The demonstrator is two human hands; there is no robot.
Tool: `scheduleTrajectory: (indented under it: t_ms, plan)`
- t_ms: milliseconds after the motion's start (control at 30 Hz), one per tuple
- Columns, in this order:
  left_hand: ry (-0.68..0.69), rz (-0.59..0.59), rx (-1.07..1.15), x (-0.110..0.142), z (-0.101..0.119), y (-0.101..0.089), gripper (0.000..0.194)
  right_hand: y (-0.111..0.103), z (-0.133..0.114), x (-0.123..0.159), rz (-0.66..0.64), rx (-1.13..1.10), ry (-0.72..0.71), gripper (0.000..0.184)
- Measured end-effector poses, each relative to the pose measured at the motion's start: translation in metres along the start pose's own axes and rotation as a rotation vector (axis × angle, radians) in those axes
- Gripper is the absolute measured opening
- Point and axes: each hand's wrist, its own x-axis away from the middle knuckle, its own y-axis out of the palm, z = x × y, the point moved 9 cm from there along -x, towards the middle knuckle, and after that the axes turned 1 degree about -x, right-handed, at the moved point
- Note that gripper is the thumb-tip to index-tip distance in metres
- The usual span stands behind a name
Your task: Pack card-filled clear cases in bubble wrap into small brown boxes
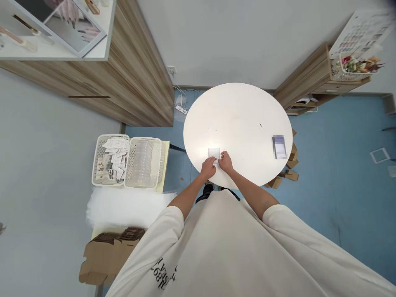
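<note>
A small translucent whitish square piece (214, 153) lies near the front edge of the white oval table (238, 111). It looks like clear plastic, but its exact kind is too small to tell. My left hand (208, 168) is closed at its lower left edge, fingertips touching it. From the lower right corner, my right hand (226, 162) pinches the same piece with bent fingers. The fingertips of both hands come close together and partly cover its near side.
A purple-and-white pixelated item (279, 147) lies at the table's right. On the left stand a white basket with cards (96, 163) and another with clear plastic boxes (144, 163). White sheets (126, 206) and flat brown cartons (105, 258) are nearer. A wooden cabinet (142, 78) stands behind.
</note>
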Motion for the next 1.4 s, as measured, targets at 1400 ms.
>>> scheduleTrajectory:
  t_ms: [1400]
  plan:
    - [0.045,-0.116,-0.572,-0.005,-0.036,-0.038,0.066,0.044,-0.073,0.006,-0.311,0.159,-0.306,0.069]
